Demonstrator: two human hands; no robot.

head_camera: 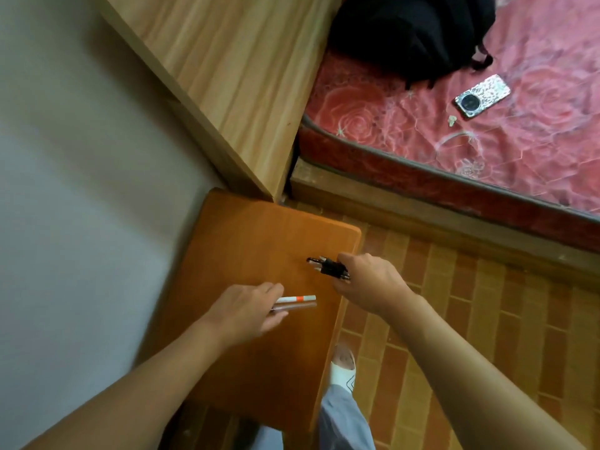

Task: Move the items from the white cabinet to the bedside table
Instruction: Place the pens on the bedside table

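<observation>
The orange-brown bedside table [253,235] fills the middle of the view. My left hand [246,311] hovers low over its top and is closed on a white pen with an orange band [300,299]; a dark reflection lies just under the pen. My right hand [368,282] is at the table's right edge, gripping a small black bundle of clips or plugs [328,267] whose metal tips point left over the tabletop. The white cabinet is not in view.
A light wooden headboard [220,79] stands behind the table. To the right is a bed with a red rose-patterned mattress [406,131], a phone [482,95] and a black bag [412,34]. A grey wall is on the left. My slippered foot [344,371] stands on brick-patterned floor.
</observation>
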